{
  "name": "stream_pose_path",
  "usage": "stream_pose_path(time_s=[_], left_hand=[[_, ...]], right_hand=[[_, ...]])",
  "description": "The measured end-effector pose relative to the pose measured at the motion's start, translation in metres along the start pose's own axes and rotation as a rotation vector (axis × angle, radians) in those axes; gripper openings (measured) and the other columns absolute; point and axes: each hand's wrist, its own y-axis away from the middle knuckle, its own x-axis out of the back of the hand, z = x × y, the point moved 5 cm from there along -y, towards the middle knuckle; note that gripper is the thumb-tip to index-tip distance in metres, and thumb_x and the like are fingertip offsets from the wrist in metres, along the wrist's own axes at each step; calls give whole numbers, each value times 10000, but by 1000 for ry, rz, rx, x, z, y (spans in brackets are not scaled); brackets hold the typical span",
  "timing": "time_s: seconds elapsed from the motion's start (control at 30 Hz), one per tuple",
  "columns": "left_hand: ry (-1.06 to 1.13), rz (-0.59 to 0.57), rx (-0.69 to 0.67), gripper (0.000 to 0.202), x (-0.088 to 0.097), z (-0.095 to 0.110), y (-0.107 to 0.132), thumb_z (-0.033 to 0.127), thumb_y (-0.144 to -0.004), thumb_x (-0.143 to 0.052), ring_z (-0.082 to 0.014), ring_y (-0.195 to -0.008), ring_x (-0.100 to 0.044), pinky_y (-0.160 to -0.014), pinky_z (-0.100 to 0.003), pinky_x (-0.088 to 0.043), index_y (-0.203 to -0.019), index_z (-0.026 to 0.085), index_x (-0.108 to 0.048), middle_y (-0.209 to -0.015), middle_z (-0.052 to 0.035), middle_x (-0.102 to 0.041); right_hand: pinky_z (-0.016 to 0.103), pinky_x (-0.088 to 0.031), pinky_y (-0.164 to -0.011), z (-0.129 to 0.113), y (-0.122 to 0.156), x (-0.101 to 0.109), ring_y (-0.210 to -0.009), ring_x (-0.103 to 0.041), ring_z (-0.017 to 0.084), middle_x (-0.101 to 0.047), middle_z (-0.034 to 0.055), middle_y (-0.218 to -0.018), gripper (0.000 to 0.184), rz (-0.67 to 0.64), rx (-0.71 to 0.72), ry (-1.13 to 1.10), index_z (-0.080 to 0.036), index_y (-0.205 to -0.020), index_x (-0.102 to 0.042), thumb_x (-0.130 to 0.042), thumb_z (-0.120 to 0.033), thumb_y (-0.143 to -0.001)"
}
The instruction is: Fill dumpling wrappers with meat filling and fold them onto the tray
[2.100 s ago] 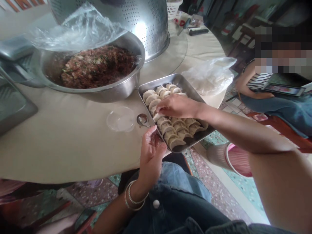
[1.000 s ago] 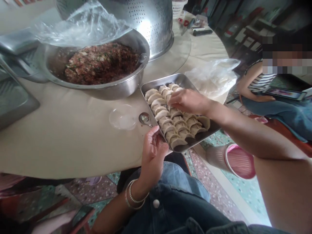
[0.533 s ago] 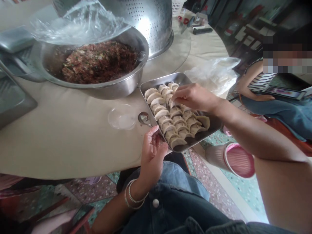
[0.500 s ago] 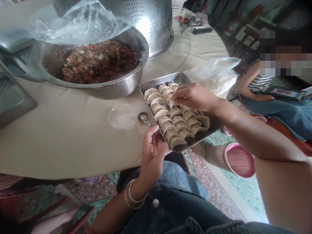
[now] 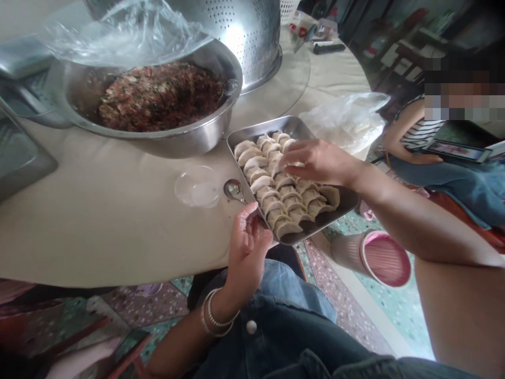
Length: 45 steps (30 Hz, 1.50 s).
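A metal tray [image 5: 294, 121] holds rows of folded raw dumplings [image 5: 290, 202]. Above the middle of the rows is my right hand [image 5: 315, 162], its fingertips pinched on a dumpling [image 5: 275, 166] that they partly cover. My left hand [image 5: 248, 245] is at the tray's near left edge, fingers and thumb apart, with the fingertips beside the rim. A metal spoon [image 5: 233, 189] lies by that rim, its handle running toward my left fingers. Left of the spoon sits a clear, shallow dish [image 5: 197, 187].
A large steel bowl [image 5: 189, 142] of minced filling [image 5: 158, 97] stands at the back left, partly under clear plastic [image 5: 130, 37]. Behind it is a perforated metal pot [image 5: 256, 47]. A plastic bag [image 5: 347, 118] lies beyond the tray. A bin [image 5: 355, 255] stands below; a person [image 5: 410, 123] sits at right.
My right hand has shifted slightly down and to the right over the dumplings, fingers still low among them. My left hand stays by the tray rim.
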Motion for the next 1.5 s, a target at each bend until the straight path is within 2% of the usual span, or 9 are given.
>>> stream_pose_path(time_s=[0.17,0.43,0.6,0.7,0.83,1.03,1.23,1.4,1.5], left_hand=[[-14,-4,6,416,-1,2,0,173,-846,-632,-166,-1225,-529,-1116,-355,-380,-1238,242,-511,-1250,-39,-597],[-13,-1,2,414,-2,2,-1,170,-840,-635,-163,-1209,-541,-1102,-342,-394,-1229,246,-517,-1233,-35,-606],[-38,4,8,414,-2,2,0,186,-839,-637,-184,-1235,-532,-1112,-369,-388,-1231,249,-520,-1254,-41,-600],[-29,3,5,410,-2,3,1,178,-844,-636,-178,-1243,-529,-1120,-366,-381,-1231,249,-519,-1256,-41,-603],[-12,11,-2,409,-1,3,2,176,-845,-637,-172,-1253,-524,-1139,-365,-364,-1230,244,-517,-1265,-44,-599],[-23,15,2,413,0,2,1,189,-836,-651,-175,-1251,-520,-1152,-373,-344,-1224,238,-519,-1260,-46,-595],[-35,24,14,405,-1,2,1,202,-838,-651,-180,-1260,-519,-1136,-352,-362,-1221,234,-524,-1268,-49,-589],[-46,35,-8,408,1,3,3,223,-846,-647,-199,-1302,-493,-1161,-373,-334,-1233,224,-519,-1313,-65,-571],[-44,35,-16,405,3,2,3,219,-845,-650,-196,-1309,-490,-1162,-366,-336,-1229,225,-523,-1320,-65,-570]], right_hand=[[315,-491,-763,-6,3,-12,-878,-641,173,-686,60,-973,218,-131,15,-5,-185,-963,-708,-503,-256,-939],[311,-499,-757,-9,3,-8,-860,-654,169,-700,62,-961,230,-90,43,-79,-183,-940,-718,-507,-274,-941],[310,-480,-739,7,-11,8,-811,-638,163,-704,70,-937,244,42,-51,-56,-189,-967,-719,-498,-283,-925],[321,-451,-751,21,-24,1,-862,-630,193,-702,94,-1026,233,-7,-150,32,-188,-1011,-720,-527,-226,-885],[307,-441,-758,26,-35,-12,-865,-627,188,-698,90,-1051,230,-54,-154,29,-185,-959,-729,-512,-216,-890],[252,-439,-805,23,-35,-13,-882,-615,134,-711,78,-996,218,-74,-119,-20,-175,-936,-729,-518,-213,-901],[316,-434,-790,14,-50,-7,-922,-625,201,-698,68,-1051,267,-52,-177,14,-203,-1060,-700,-543,-285,-861],[331,-415,-807,-1,-71,-13,-868,-620,204,-704,76,-928,221,-120,-178,87,-180,-918,-716,-513,-244,-856],[320,-415,-804,-4,-75,-13,-855,-620,190,-706,57,-938,242,-95,-171,77,-204,-959,-713,-492,-238,-866]])
